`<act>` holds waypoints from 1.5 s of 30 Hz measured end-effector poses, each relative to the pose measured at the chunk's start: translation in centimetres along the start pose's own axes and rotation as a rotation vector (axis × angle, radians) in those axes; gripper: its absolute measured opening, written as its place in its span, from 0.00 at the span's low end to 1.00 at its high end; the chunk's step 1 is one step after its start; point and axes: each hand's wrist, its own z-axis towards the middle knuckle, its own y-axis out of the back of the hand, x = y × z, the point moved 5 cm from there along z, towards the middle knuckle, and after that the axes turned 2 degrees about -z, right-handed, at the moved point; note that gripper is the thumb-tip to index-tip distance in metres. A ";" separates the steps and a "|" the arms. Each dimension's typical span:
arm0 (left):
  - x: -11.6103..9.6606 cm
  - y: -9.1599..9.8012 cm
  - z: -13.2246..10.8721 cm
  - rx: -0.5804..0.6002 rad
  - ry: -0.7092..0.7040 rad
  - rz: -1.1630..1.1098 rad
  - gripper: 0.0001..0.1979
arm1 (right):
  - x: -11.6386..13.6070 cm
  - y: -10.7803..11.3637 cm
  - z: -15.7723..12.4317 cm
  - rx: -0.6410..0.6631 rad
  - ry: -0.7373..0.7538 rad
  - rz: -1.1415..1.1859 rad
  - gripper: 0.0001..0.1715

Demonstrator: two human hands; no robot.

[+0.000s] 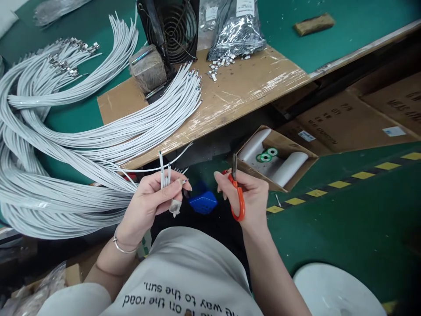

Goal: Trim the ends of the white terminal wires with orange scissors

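My left hand is closed on a few white cables, whose ends stick up between the fingers. One cable end with a small tip pokes out past the thumb and forefinger. A small pale, crumpled piece shows under those fingers. Around the palm of my right hand sits a pair of scissors with orange handles, the dark blades pointing up, away from the cables. Its thumb and forefinger are drawn near each other. Large bundles of white cables lie on the bench, left of and beyond my left hand.
On the bench are a black fan, a taped block and a bag of small metal parts, some spilled onto cardboard. Below stand an open carton with rolls and a blue container. A white round stool seat is at lower right.
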 end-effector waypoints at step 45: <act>0.2 -0.2 -0.1 0.086 -0.087 0.196 0.10 | 3.9 -1.8 0.1 0.194 -0.043 0.196 0.12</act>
